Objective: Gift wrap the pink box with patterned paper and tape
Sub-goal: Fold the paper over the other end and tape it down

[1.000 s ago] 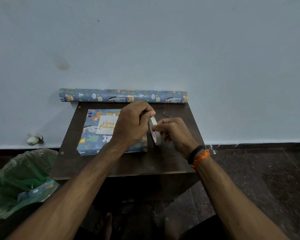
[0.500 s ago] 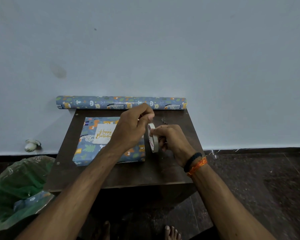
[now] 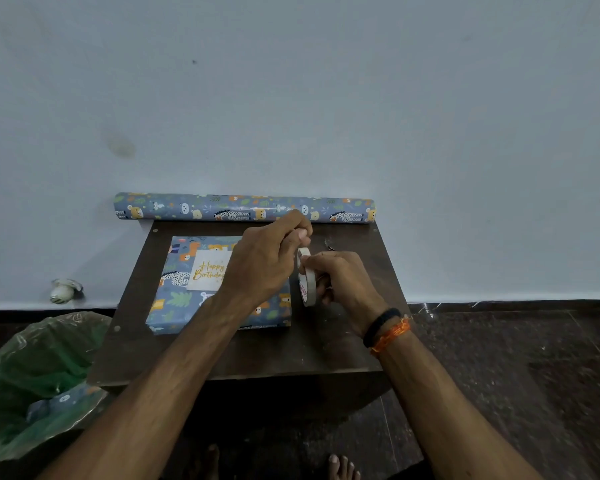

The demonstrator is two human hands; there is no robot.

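Observation:
The box [image 3: 181, 299] lies flat on the small dark table [image 3: 291, 351], fully covered in blue animal-pattern paper with a white "Happy Birthday" card [image 3: 207, 270] on top. My right hand [image 3: 340, 278] grips a roll of tape [image 3: 307, 277], held upright just right of the box. My left hand [image 3: 267, 261] hovers over the box's right part, its thumb and fingers pinching at the top of the roll where the tape end is. The roll of patterned paper [image 3: 243, 207] lies along the table's far edge against the wall.
A bin lined with a green bag [image 3: 39, 379] holding paper scraps stands on the floor at the left. A small white object [image 3: 63, 291] sits by the wall. A small dark item [image 3: 329, 244] lies behind the tape. My bare toes [image 3: 340, 467] show below the table.
The hands stay together on the tape roll; the left fingers have shifted slightly upward at its top edge. The view has tilted a little, so the table sits lower in frame.

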